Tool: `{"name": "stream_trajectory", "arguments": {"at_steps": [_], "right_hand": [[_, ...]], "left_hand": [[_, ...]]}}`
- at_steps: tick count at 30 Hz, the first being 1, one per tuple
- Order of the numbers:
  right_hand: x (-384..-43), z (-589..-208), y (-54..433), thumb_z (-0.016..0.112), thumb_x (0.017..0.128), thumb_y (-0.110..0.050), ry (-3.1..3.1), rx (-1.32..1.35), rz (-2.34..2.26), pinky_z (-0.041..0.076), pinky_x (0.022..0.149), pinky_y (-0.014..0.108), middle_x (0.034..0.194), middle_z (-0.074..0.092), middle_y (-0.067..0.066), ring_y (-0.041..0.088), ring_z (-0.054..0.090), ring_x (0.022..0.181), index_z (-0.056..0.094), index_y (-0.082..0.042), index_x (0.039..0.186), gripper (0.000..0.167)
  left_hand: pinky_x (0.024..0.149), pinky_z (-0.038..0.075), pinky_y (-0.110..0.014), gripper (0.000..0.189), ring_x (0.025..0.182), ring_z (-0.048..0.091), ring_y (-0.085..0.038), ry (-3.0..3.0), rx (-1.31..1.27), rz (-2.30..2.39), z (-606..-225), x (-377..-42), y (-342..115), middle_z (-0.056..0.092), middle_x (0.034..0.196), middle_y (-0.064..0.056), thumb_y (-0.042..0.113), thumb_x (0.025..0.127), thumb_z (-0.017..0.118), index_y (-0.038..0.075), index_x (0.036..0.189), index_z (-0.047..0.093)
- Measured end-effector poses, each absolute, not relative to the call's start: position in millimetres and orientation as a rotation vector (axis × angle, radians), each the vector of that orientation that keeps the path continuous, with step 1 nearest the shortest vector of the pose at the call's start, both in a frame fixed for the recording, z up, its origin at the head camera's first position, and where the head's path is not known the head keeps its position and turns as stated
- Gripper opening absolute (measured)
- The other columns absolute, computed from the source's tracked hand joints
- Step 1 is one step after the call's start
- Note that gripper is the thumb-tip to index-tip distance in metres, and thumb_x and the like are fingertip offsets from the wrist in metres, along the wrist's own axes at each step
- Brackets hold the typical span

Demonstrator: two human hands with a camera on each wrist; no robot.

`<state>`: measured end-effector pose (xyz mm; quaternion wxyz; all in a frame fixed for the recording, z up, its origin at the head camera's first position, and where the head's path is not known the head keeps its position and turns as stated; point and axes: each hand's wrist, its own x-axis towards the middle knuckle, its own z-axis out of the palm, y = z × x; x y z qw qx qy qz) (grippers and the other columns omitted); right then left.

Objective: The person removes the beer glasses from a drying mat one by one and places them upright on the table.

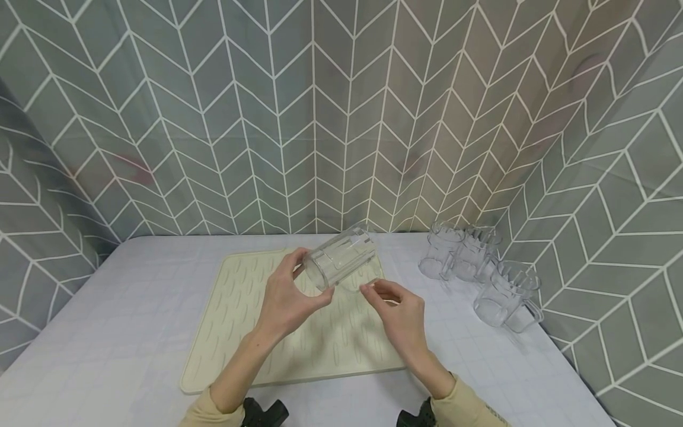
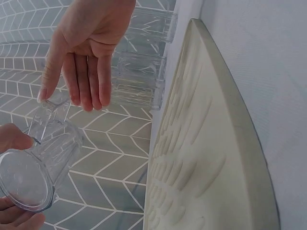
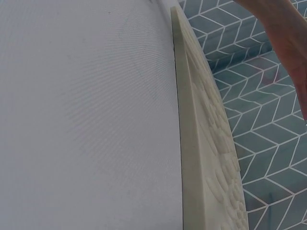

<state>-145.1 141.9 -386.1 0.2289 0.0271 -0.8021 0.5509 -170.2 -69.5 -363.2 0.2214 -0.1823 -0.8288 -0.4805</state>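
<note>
A clear, ridged mug (image 1: 341, 258) is tilted on its side above the cream mat (image 1: 229, 338), its round base turned toward the lower left. My left hand (image 1: 290, 299) grips it near the base, thumb on the near side and fingers behind. With thumb and fingertips, my right hand (image 1: 399, 314) pinches the mug's handle on the lower right side. In the left wrist view the mug's base (image 2: 24, 179) faces the camera, and the right hand (image 2: 91, 43) reaches down to the handle (image 2: 55, 108). The right wrist view shows a bare forearm (image 3: 288, 52) but no mug.
Three more clear mugs stand at the right of the table: one at the back (image 1: 440, 249), one beside it (image 1: 472, 255), and one nearer (image 1: 504, 296) by the right edge. A white cloth (image 1: 107, 332) covers the table. Patterned curtains (image 1: 331, 118) hang behind and at both sides.
</note>
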Motion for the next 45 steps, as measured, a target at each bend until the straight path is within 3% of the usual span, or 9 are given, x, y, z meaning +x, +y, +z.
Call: {"name": "stream_trajectory", "arguments": {"at_steps": [10, 18, 38, 45], "right_hand": [[-143.5, -383.6, 142.3, 0.082, 0.083, -0.036, -2.216, 0.025, 1.655, 0.058, 0.072, 0.021, 0.094, 0.077, 0.003, 0.014, 0.073, 0.083, 0.076, -0.009, 0.104, 0.035], [-144.4, -380.6, 143.2, 0.078, 0.088, -0.028, -2.058, 0.037, 1.974, 0.064, 0.077, 0.032, 0.091, 0.076, 0.016, 0.027, 0.076, 0.084, 0.073, -0.001, 0.103, 0.031], [-144.8, -373.8, 143.8, 0.078, 0.086, -0.006, -1.930, 0.009, 2.096, 0.064, 0.076, 0.037, 0.088, 0.076, 0.016, 0.022, 0.077, 0.077, 0.069, 0.007, 0.102, 0.023], [-143.9, -372.8, 144.1, 0.078, 0.084, -0.003, -1.882, 0.036, 2.130, 0.064, 0.076, 0.039, 0.089, 0.074, 0.021, 0.024, 0.076, 0.077, 0.068, 0.008, 0.101, 0.023]], "left_hand": [[0.107, 0.052, -0.037, 0.075, 0.123, 0.060, -0.025, -2.277, -0.540, -1.347, -363.4, -170.1, -66.7, 0.060, 0.126, -0.006, 0.014, 0.069, 0.090, 0.006, 0.133, 0.053], [0.107, 0.050, -0.030, 0.074, 0.124, 0.059, -0.024, -2.272, -0.526, -1.353, -364.9, -170.1, -64.5, 0.058, 0.126, -0.006, 0.014, 0.069, 0.088, 0.005, 0.133, 0.052], [0.107, 0.050, -0.031, 0.077, 0.123, 0.059, -0.027, -2.352, -0.519, -1.353, -372.7, -170.1, -62.1, 0.058, 0.128, -0.009, 0.014, 0.070, 0.091, 0.003, 0.135, 0.051], [0.105, 0.053, -0.037, 0.077, 0.122, 0.060, -0.028, -2.404, -0.484, -1.364, -371.9, -169.1, -60.7, 0.060, 0.127, -0.009, 0.015, 0.069, 0.091, 0.004, 0.135, 0.052]]}}
